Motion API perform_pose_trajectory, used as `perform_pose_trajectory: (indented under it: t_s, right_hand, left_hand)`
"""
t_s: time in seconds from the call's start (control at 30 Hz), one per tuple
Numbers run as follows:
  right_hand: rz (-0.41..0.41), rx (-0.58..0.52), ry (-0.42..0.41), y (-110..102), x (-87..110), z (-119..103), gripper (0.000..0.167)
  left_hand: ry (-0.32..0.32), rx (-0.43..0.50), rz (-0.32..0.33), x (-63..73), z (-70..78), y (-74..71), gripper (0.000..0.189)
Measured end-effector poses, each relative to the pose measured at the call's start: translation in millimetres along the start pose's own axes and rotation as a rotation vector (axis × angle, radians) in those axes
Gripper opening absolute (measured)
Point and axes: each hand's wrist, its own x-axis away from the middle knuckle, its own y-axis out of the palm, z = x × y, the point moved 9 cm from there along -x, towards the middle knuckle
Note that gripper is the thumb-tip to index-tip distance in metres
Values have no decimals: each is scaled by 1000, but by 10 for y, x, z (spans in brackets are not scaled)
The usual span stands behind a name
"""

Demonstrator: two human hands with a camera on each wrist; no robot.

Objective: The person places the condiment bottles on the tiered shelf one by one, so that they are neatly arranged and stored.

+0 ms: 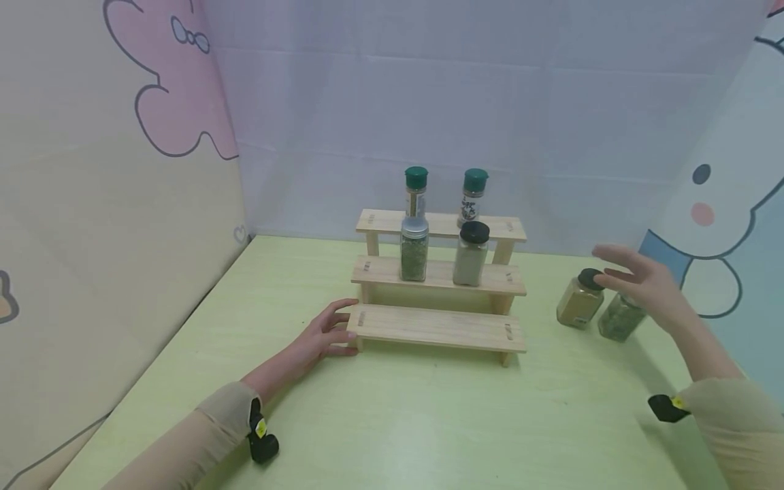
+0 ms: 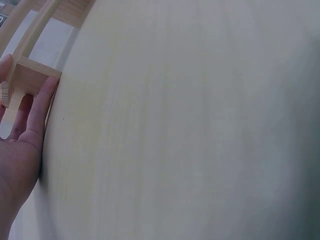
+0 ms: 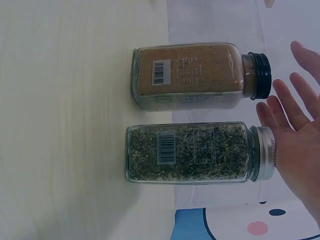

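A wooden three-step rack (image 1: 437, 325) stands mid-table, and my left hand (image 1: 326, 332) holds the left end of its lowest step. In the left wrist view, fingers (image 2: 39, 112) reach along the end support beneath the board. My right hand (image 1: 649, 282) hovers at the caps of two jars to the rack's right, fingers spread and holding nothing. One is a black-capped jar of brown spice (image 3: 192, 75). Beside it stands a silver-capped jar of green dried herbs (image 3: 190, 152), its cap hidden behind the right hand in the head view.
Two green-capped bottles (image 1: 416, 194) (image 1: 470, 204) stand on the top step. The middle step carries a silver-capped herb jar (image 1: 414, 255) and a black-capped jar of pale powder (image 1: 470, 262). Cloth with cartoon prints (image 1: 392, 102) walls the table (image 1: 429, 422) at the back and sides.
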Motion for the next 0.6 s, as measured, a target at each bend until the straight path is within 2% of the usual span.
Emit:
perform_pose_trajectory:
  t_s: [0.33,0.6]
  right_hand:
    - [-70,241,-15,1,-60,61,55]
    - [-106,343,-111,61,-84,-54,52]
  left_hand:
    - [-5,9,7,11,11,6,69]
    - [-1,18,8,31,18,21,69]
